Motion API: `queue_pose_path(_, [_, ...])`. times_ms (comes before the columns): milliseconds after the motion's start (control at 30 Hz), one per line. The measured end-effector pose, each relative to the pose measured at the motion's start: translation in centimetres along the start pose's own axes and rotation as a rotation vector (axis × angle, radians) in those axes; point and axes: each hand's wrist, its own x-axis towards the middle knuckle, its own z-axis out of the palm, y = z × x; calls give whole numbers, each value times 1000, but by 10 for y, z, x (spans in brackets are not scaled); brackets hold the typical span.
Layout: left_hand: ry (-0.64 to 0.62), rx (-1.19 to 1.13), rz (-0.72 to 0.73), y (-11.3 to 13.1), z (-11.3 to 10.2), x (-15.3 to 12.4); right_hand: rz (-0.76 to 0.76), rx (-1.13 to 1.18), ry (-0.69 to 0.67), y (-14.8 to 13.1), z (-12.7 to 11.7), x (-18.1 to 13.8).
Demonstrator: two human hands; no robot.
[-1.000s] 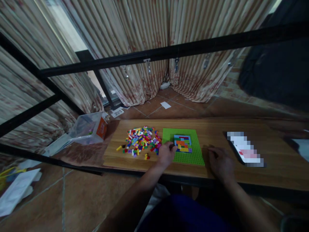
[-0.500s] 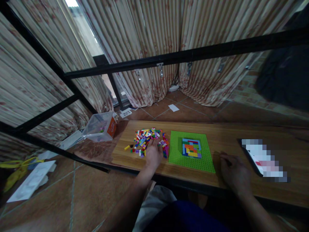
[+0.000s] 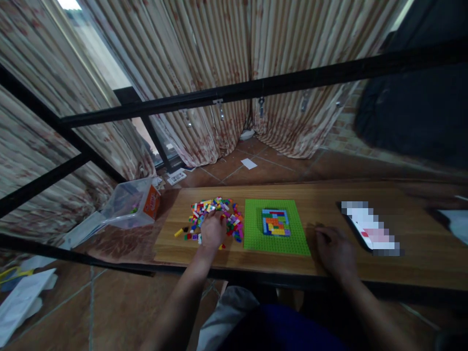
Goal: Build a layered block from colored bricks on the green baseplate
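My left hand (image 3: 212, 229) lies over a pile of small coloured bricks (image 3: 215, 217) on the wooden table (image 3: 321, 204), fingers curled down into the pile; whether they hold a brick is hidden. To the right of the pile lies a green baseplate (image 3: 274, 243) with a small block of blue, orange, yellow and red bricks (image 3: 275, 222) fixed on it. My right hand (image 3: 334, 252) rests on the table just right of the baseplate, fingers loosely curled, nothing visible in them.
A clear plastic box with an orange label (image 3: 133, 202) lies tipped at the table's left end. A dark tablet or card with a blurred face (image 3: 369, 227) lies to the right. Black metal bars (image 3: 256, 90) cross above the table; curtains hang behind.
My left hand has moved left from the baseplate's edge onto the brick pile. My right hand has stayed beside the baseplate. The camera view has shifted slightly.
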Motion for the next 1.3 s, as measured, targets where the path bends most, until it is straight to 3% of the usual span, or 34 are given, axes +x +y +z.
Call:
queue_pose_path(133, [40,-295,26,12,2,-6,24,26,-7,-2,-1,0])
queue_pose_path(267, [-28,-601,72,38,12,-19,40,39,-3,-4,-2,1])
queue_pose_path(467, [-132,-782,146,74,20,-29,45,36,-21,-5,-3,2])
queue_pose_path(633, [-158,-762,186,87,20,-24,56,55,-25,-5,-3,2])
queue_pose_path(867, [-113,-555,314,96,25,-22,66,59,-29,-6,-3,3])
queue_pose_path(1300, [-65,-441,401,93,36,-22,61,69,-29,-8,-4,3])
